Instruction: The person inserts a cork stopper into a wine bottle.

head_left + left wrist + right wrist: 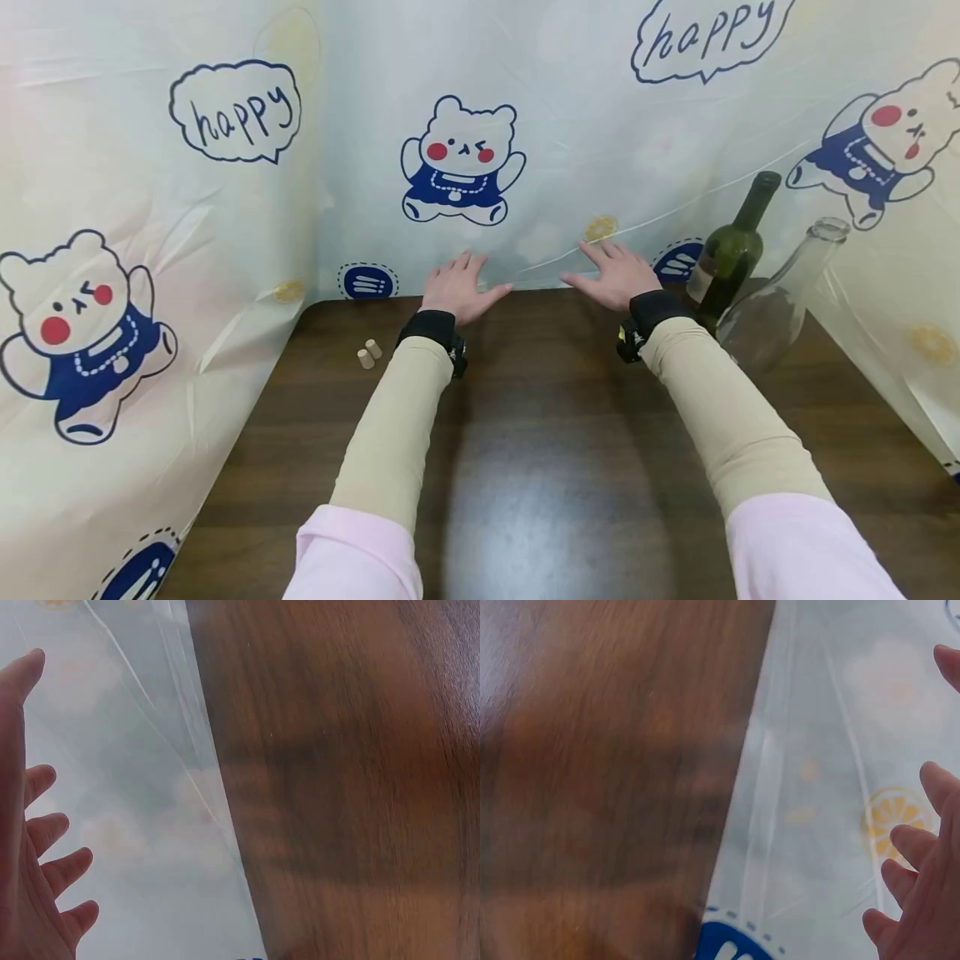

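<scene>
Both arms reach forward over the dark wooden table [525, 433], fingers spread and nothing held. My left hand [459, 287] is over the table's far edge, its thumb pointing right; in the left wrist view its fingers show against the pale curtain. My right hand [617, 275] mirrors it at the same edge, thumb pointing left. Nearest the right hand stands a green wine bottle [731, 250], with a clear glass bottle [780, 308] just in front of it. Two small corks [369, 353] stand on the table left of the left wrist.
A pale curtain [555, 100] printed with bears and "happy" bubbles hangs behind the table and along both sides. Black straps with small cameras sit on both wrists. The bottles occupy the table's back right corner, and bare wood lies between the forearms.
</scene>
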A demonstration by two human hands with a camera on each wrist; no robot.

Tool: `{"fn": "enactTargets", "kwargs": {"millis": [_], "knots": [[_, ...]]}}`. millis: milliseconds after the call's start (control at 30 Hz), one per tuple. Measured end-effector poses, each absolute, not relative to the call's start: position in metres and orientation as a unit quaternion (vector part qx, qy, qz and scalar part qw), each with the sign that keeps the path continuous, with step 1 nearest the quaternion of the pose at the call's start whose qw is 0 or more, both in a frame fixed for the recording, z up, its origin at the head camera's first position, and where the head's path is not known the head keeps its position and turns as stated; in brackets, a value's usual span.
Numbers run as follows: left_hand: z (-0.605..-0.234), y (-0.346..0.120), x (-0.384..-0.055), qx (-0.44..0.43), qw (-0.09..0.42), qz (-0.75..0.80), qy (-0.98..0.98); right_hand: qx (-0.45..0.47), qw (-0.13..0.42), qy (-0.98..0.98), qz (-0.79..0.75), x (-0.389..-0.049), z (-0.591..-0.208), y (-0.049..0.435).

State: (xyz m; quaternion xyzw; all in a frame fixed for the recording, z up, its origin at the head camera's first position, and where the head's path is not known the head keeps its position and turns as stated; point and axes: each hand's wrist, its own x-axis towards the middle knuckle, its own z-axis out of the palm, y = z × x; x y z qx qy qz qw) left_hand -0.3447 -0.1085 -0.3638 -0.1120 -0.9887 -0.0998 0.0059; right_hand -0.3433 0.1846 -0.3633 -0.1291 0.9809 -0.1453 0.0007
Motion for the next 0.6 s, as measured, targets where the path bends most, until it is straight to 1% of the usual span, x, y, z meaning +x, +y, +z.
{"fn": "enactTargets", "kwargs": {"millis": [167, 300, 600], "knots": [[-0.363, -0.102, -0.344, -0.124, 0.014, -0.098, -0.987, -0.146, -0.013, 0.977, -0.156, -0.337, -0.355, 0.182], [-0.36, -0.095, -0.342, -0.137, 0.023, -0.095, -0.986, -0.156, -0.026, 0.971, -0.178, -0.326, -0.344, 0.185], [-0.346, -0.084, -0.328, -0.177, 0.079, -0.136, -0.971, -0.203, -0.071, 0.944, -0.249, -0.284, -0.325, 0.202]]}}
